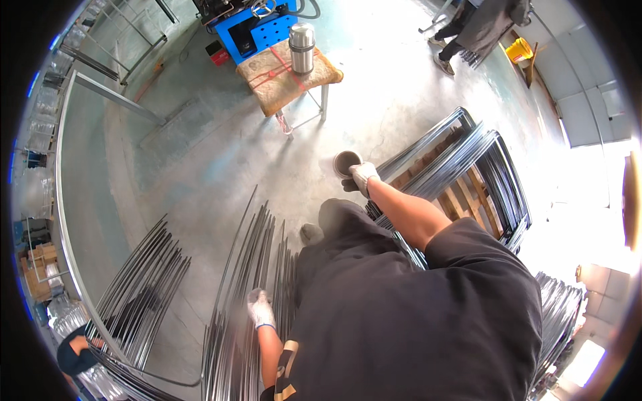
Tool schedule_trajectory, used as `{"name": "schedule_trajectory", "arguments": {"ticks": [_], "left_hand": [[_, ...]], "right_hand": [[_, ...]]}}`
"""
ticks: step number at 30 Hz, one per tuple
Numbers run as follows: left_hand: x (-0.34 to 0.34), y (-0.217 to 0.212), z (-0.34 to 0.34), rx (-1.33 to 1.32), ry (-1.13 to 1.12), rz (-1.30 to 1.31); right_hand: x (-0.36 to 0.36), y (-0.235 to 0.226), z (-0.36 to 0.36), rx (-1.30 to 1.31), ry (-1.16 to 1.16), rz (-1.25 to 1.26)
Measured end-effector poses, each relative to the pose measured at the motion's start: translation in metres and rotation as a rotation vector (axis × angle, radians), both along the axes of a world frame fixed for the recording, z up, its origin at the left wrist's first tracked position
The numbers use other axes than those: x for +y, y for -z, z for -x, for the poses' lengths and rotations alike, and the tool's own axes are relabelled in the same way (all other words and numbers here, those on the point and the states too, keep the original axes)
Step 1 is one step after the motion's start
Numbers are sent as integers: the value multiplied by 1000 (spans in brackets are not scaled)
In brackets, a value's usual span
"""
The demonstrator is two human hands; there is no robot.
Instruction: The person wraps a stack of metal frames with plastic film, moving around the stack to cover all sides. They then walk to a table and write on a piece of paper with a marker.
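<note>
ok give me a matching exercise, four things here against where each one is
Things:
1. left hand
2. right hand
3. steel flask
4. yellow bucket

Places:
a. on the padded stool
b. floor, top right
c. on the bundle of metal rods
d. by the small round cup

Pairs: 1-c, 2-d, 3-a, 4-b

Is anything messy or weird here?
Nothing looks broken or spilled. A steel flask stands upright on a padded stool, an odd perch. The rods under the left hand fan out unevenly across the floor.
</note>
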State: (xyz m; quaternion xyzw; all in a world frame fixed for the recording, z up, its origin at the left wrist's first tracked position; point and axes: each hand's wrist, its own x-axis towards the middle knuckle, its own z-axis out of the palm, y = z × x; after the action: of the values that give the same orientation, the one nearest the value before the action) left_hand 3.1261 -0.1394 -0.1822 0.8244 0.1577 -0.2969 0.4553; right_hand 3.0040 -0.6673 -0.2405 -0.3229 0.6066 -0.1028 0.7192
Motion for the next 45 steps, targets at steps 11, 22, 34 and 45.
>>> {"name": "schedule_trajectory", "arguments": {"ticks": [11, 22, 34, 45], "left_hand": [[-82, -31, 23, 316, -260, -184], [-261, -41, -10, 353, -288, -80], [-254, -32, 37, 321, -458, -91], [-188, -23, 162, 202, -417, -363]], "right_hand": [[-140, 147, -163, 165, -8, -105], [-228, 252, -254, 339, -205, -152], [-238, 237, -244, 595, -614, 4], [-210, 177, -166, 762, -1427, 553]]}}
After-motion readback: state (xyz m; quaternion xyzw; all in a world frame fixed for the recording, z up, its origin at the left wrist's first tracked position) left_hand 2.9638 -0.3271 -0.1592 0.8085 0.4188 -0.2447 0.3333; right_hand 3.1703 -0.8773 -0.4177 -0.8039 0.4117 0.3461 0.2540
